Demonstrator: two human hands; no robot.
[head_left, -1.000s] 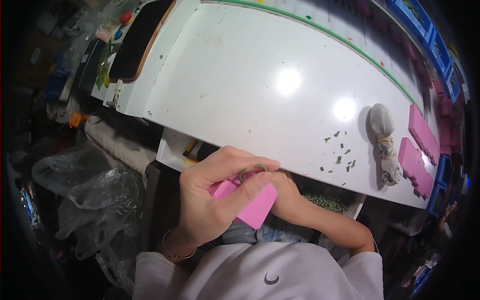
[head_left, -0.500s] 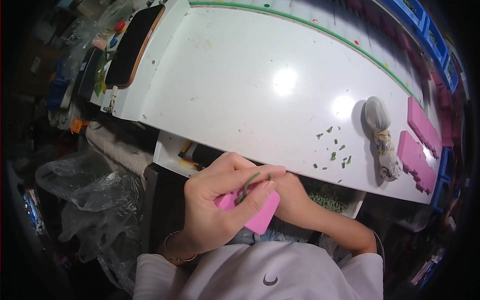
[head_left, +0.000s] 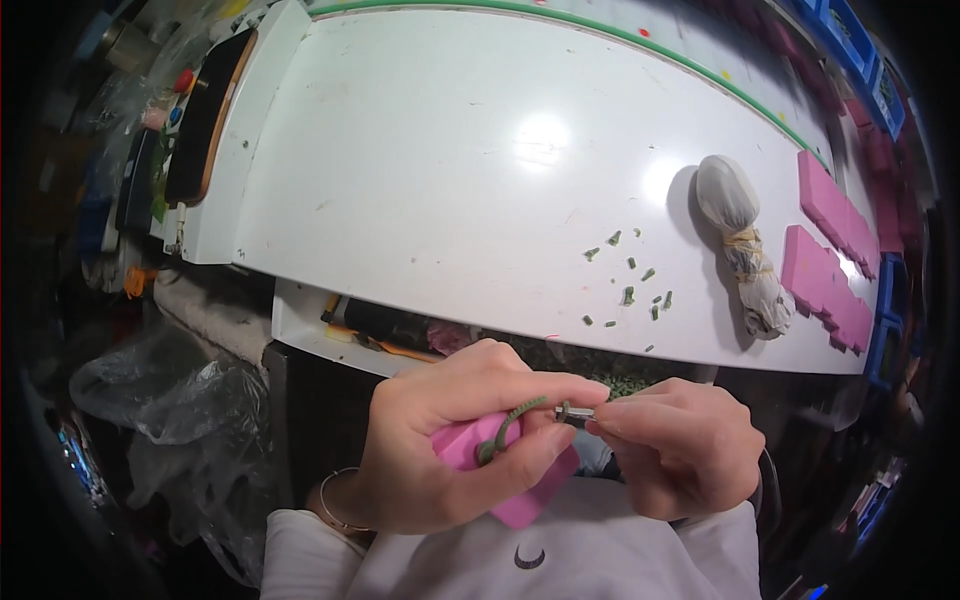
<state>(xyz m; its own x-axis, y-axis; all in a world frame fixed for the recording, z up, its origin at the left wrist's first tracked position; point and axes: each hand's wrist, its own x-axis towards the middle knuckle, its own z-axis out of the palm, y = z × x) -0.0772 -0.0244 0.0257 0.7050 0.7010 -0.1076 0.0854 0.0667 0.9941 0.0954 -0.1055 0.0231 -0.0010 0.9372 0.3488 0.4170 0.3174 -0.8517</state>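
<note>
Left hand (head_left: 425, 410) wrapped round pink block (head_left: 532, 497), curved green stem (head_left: 488, 452) against it, off near edge of white table (head_left: 400, 180). Right hand (head_left: 690, 440) pinches slim metallic piece (head_left: 577, 413) (kind unclear from here).

A flat black phone with a brown edge (head_left: 208, 125) rests on the white ledge (head_left: 254, 115); crumpled clear plastic bags (head_left: 175, 400) lie below pale cloth (head_left: 212, 318).
</note>
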